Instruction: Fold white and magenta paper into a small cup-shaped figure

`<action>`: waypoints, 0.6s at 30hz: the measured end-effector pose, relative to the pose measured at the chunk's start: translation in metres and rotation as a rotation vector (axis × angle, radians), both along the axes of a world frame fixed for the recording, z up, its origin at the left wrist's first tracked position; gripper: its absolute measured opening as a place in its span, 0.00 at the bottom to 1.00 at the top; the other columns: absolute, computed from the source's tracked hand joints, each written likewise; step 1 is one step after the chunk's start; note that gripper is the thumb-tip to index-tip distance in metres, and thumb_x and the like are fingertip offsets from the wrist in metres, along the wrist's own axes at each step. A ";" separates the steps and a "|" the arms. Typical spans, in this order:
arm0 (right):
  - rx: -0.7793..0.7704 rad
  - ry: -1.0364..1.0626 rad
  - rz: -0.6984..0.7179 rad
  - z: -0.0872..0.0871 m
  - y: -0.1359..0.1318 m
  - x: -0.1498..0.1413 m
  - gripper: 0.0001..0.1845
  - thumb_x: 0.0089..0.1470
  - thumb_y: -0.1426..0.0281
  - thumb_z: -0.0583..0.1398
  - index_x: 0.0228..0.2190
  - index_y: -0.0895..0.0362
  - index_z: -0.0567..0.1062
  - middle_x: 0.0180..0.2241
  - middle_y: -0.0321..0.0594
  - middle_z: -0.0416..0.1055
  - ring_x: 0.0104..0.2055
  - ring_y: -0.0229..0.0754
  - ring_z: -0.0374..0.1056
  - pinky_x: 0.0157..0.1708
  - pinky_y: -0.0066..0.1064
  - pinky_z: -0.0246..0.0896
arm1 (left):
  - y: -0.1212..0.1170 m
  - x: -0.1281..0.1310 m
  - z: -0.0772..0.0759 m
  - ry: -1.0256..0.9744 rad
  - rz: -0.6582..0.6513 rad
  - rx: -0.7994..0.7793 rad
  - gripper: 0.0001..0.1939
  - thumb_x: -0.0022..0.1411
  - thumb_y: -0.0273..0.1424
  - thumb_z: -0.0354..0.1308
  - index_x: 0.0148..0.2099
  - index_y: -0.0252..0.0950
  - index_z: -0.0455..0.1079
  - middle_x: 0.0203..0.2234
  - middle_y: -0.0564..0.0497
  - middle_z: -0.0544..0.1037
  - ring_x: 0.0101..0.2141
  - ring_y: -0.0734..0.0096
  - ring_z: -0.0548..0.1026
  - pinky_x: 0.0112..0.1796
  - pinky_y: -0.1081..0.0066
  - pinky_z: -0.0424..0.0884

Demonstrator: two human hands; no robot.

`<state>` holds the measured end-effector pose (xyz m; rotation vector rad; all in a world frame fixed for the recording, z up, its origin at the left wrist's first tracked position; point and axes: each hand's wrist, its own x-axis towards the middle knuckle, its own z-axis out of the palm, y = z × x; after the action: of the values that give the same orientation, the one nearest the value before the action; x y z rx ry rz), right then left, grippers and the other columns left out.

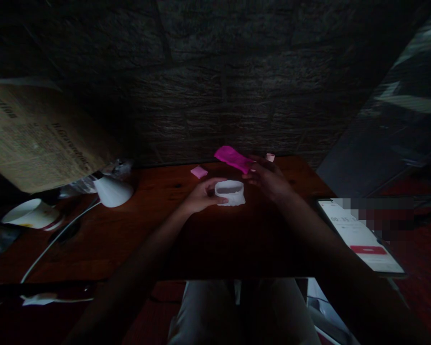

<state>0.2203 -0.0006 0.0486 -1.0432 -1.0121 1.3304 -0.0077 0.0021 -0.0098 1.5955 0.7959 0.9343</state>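
My left hand (203, 195) is closed on the side of a small white, crinkled, open-topped pouch (235, 195) whose opening faces up. The pouch is at the middle of the wooden table. Up and to the right of it, my right hand (267, 177) pinches one end of a bright pink flat strip (233, 158), which looks soft, like cloth or a wrapper. The strip points to the left, above the table. Beyond my left hand lies a small light pink square packet (198, 171). Just behind my right hand is a small pale pink rolled piece (270, 157).
The wooden table (147, 211) meets a dark stone-patterned wall (201, 96). At left are a lamp with a printed paper shade (46, 139) and white base (113, 190), its cable, and a paper cup (30, 213). A lit phone or tablet (359, 235) lies at the right edge.
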 end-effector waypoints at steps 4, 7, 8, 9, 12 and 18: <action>0.148 -0.104 0.101 -0.006 0.001 -0.003 0.21 0.51 0.62 0.67 0.46 0.52 0.73 0.36 0.38 0.79 0.33 0.40 0.78 0.33 0.32 0.74 | 0.001 0.001 -0.001 -0.018 -0.036 0.015 0.39 0.46 0.28 0.75 0.60 0.36 0.68 0.57 0.40 0.74 0.57 0.53 0.72 0.58 0.53 0.65; 0.256 -0.158 0.058 -0.012 0.006 -0.001 0.21 0.50 0.60 0.68 0.45 0.52 0.74 0.41 0.39 0.78 0.37 0.42 0.77 0.37 0.36 0.76 | 0.000 -0.002 0.005 -0.004 0.011 0.065 0.37 0.49 0.30 0.74 0.61 0.39 0.68 0.58 0.41 0.73 0.57 0.53 0.72 0.58 0.52 0.66; 0.282 -0.175 0.034 -0.014 0.008 0.000 0.20 0.50 0.59 0.67 0.44 0.51 0.74 0.42 0.39 0.78 0.39 0.43 0.77 0.38 0.37 0.76 | 0.000 -0.004 0.008 0.016 0.038 0.094 0.34 0.50 0.31 0.73 0.59 0.39 0.70 0.57 0.41 0.74 0.57 0.54 0.72 0.58 0.51 0.66; 0.305 -0.195 0.013 -0.015 0.009 0.002 0.20 0.50 0.59 0.67 0.44 0.51 0.75 0.43 0.40 0.78 0.40 0.44 0.76 0.38 0.38 0.76 | -0.001 -0.005 0.011 0.044 0.056 0.118 0.29 0.51 0.32 0.73 0.56 0.38 0.72 0.56 0.42 0.75 0.56 0.54 0.72 0.59 0.51 0.65; 0.381 -0.288 -0.048 -0.018 0.010 0.003 0.19 0.52 0.57 0.66 0.43 0.51 0.76 0.44 0.40 0.78 0.42 0.45 0.75 0.40 0.39 0.75 | -0.002 -0.009 0.017 0.099 0.048 0.122 0.21 0.51 0.34 0.72 0.47 0.36 0.75 0.50 0.43 0.77 0.53 0.55 0.74 0.57 0.51 0.67; 0.542 -0.434 -0.042 -0.023 0.007 -0.001 0.14 0.54 0.62 0.64 0.42 0.52 0.80 0.42 0.42 0.79 0.44 0.47 0.74 0.47 0.45 0.72 | 0.000 -0.007 0.008 -0.060 0.015 -0.073 0.33 0.45 0.29 0.75 0.52 0.38 0.66 0.44 0.47 0.78 0.46 0.60 0.77 0.46 0.59 0.75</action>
<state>0.2191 0.0065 0.0253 -0.9361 -1.5586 0.7321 -0.0145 0.0025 -0.0018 1.4934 0.7924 0.9497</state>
